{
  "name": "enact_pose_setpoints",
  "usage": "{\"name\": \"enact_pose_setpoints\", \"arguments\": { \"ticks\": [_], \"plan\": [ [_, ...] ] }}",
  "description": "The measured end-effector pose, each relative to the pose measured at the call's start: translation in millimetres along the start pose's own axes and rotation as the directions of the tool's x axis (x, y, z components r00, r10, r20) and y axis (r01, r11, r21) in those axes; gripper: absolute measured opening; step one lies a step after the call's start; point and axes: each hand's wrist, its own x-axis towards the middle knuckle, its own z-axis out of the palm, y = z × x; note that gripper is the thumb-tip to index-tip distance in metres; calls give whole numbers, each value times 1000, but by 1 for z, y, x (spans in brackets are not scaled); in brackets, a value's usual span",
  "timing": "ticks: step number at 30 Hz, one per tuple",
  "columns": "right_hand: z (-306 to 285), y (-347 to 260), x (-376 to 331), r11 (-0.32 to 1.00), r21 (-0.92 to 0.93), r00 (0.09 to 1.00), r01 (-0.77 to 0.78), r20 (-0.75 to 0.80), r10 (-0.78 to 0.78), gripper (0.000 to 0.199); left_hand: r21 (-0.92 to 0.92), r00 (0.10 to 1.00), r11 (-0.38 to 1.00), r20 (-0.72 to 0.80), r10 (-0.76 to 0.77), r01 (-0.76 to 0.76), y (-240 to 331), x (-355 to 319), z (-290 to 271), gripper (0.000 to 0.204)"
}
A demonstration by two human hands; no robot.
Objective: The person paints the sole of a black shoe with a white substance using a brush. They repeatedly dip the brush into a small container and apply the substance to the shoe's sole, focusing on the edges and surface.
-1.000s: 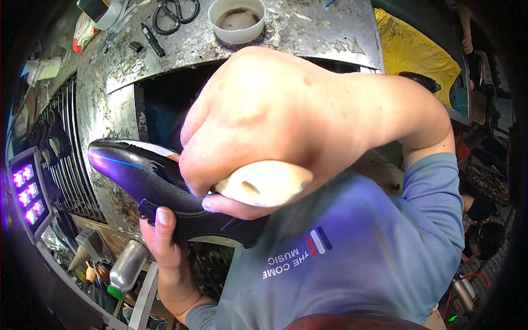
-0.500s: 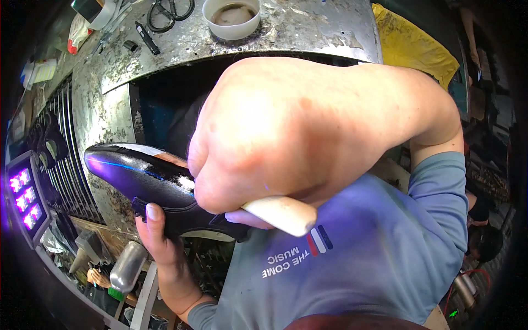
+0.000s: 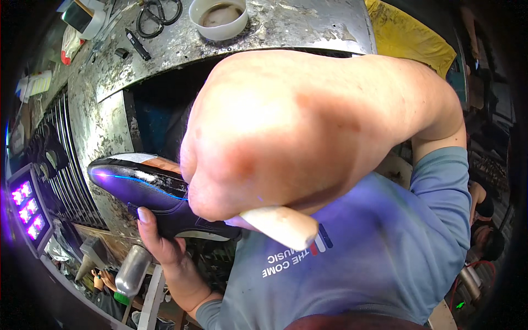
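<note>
A black shoe point(image 3: 140, 187) lies on its side in front of me, toe to the left, with a glowing blue line curving along its upper near the sole. My left hand point(image 3: 162, 242) is closed on its near side, thumb up against the black leather. Large and close, my right hand point(image 3: 242, 132) covers the heel half of the shoe. Its fist is wrapped round a tool with a pale, wood-like handle point(image 3: 283, 225), whose butt sticks out toward my shirt. The tool's working end is hidden behind the fist.
A lamp with purple lights point(image 3: 28, 203) stands at the left. On the worn metal bench point(image 3: 308, 27) are a white bowl point(image 3: 219, 19) of dark liquid, black-handled scissors point(image 3: 158, 19) and a black marker point(image 3: 137, 44). A green-capped bottle point(image 3: 133, 272) stands lower left; yellow cloth point(image 3: 410, 36) hangs right.
The shoe has turned a little in my left hand, and more of the glowing blue line shows. My right fist has shifted slightly left, still round the handle. The whole view has moved slightly.
</note>
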Motion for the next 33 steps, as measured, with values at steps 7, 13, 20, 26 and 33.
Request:
{"name": "enact_pose_setpoints", "arguments": {
  "ticks": [7,13,20,26,33],
  "plan": [
    [6,-2,-5,998,14,977,63,-204,-58,13,-63,999,997,-18,-48,47,-12,3,-13,28],
    [-1,-6,-9,995,83,995,-61,-68,67,11,-243,989,960,70,-127,140,-29,6,-34,61],
    [-4,-13,-9,992,22,992,-125,-19,126,12,-462,976,860,73,-207,217,-31,7,-6,66],
    [-5,-17,-9,988,-23,988,-152,-23,151,14,-547,956,787,220,-196,287,-40,4,6,69],
    [-19,-5,-6,974,-121,976,-192,-125,177,17,482,969,849,0,249,-218,-69,1,26,43]
  ]
}}
